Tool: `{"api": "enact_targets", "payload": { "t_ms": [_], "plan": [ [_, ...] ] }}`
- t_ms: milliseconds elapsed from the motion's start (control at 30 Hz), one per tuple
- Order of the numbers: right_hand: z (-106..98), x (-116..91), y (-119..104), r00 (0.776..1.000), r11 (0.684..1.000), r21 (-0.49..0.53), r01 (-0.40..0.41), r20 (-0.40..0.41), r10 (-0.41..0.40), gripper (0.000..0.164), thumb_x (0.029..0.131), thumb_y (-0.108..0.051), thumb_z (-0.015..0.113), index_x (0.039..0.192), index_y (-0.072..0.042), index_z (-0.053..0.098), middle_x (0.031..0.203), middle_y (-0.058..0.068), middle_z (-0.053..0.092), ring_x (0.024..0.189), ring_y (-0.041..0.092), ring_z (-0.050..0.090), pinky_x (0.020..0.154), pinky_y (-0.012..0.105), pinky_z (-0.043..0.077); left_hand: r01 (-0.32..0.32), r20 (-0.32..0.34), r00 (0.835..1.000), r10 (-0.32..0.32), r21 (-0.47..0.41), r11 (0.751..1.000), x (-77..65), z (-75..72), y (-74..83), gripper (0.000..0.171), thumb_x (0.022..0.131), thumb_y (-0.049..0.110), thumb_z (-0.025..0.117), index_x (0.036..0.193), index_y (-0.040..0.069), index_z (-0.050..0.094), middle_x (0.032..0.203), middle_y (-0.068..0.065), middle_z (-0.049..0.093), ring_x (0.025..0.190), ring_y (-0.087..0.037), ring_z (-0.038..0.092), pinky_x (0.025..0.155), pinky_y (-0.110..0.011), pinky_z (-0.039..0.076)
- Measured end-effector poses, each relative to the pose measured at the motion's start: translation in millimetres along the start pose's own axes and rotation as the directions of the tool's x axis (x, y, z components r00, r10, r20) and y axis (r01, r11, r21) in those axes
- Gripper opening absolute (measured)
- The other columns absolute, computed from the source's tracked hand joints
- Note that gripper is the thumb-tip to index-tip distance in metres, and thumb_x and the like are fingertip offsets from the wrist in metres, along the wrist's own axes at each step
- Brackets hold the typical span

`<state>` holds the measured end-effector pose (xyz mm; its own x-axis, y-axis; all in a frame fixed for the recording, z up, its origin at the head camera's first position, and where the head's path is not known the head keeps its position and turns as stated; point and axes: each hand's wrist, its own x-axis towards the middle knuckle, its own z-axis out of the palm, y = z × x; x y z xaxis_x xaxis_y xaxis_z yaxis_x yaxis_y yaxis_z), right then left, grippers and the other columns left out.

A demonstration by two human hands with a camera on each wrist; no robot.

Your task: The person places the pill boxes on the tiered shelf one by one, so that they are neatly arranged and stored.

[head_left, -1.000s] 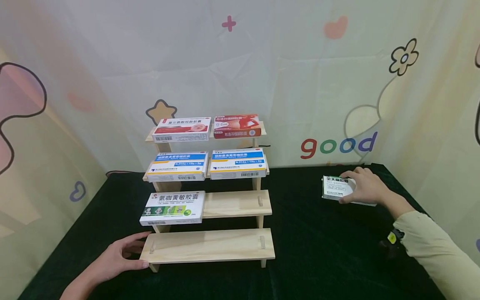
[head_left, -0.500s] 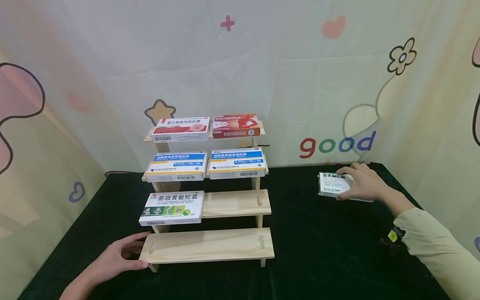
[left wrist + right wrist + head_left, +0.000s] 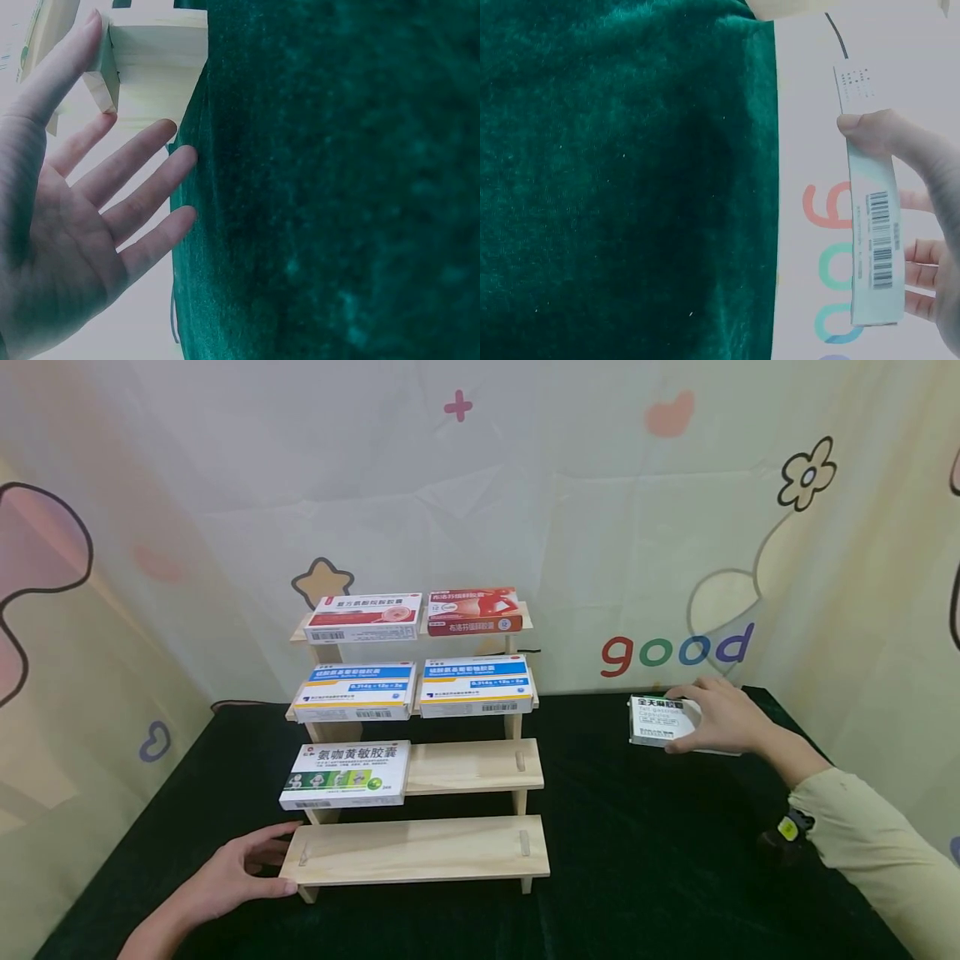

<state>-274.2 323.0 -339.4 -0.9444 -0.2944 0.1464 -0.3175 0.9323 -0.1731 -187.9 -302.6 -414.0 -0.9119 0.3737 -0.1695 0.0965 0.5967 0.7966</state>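
Note:
A tiered wooden display stand (image 3: 420,852) stands on a dark green cloth. At the left end of its lowest shelf is my left hand (image 3: 221,881), thumb at the front corner and index finger at the back one, holding the shelf end between them. The other fingers spread out free in the left wrist view. To the right, my right hand (image 3: 720,718) grips a white medicine box (image 3: 660,720) by its long sides, thumb on the near side. The right wrist view shows the box's barcoded side (image 3: 877,247) towards the camera.
On the top shelf are a white-and-red medicine box (image 3: 365,617) and a red one (image 3: 474,612). Two blue-and-white boxes (image 3: 476,687) fill the second tier. A green-and-white box (image 3: 347,775) lies on the third tier's left. A printed curtain (image 3: 585,527) hangs behind.
My right hand has carried the white medicine box slightly up and to the left. My left hand stays at the stand's lowest shelf.

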Motion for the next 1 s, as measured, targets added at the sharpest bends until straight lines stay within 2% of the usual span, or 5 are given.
{"api": "enact_targets", "payload": {
  "t_ms": [367,1000],
  "plan": [
    [-5.6,5.0,-22.3,0.996,0.997,-0.004,0.075,-0.044,-0.075,0.076,0.061,-0.055,0.074,0.12,-0.01,0.054,0.109,0.017,0.05,0.093,0.027,0.044,0.077,0.046,0.042,-0.004,0.002,1.0,0.004,-0.004,1.0,-0.3,-0.4,0.5,0.068,0.081,0.019,0.067,0.134,-0.006,0.034,0.121,-0.028,0.048,0.101,-0.034,0.054,0.079,-0.049,0.046],
    [-9.0,13.0,-56.5,0.987,0.988,-0.044,0.148,-0.049,-0.15,0.075,0.06,-0.057,0.074,0.118,-0.012,0.056,0.103,0.012,0.052,0.089,0.023,0.044,0.073,0.039,0.039,-0.008,0.001,1.0,0.008,-0.015,1.0,-0.6,0.5,-0.2,0.067,0.081,0.019,0.067,0.134,-0.005,0.035,0.121,-0.027,0.048,0.1,-0.034,0.054,0.078,-0.047,0.047]
  ]
}}
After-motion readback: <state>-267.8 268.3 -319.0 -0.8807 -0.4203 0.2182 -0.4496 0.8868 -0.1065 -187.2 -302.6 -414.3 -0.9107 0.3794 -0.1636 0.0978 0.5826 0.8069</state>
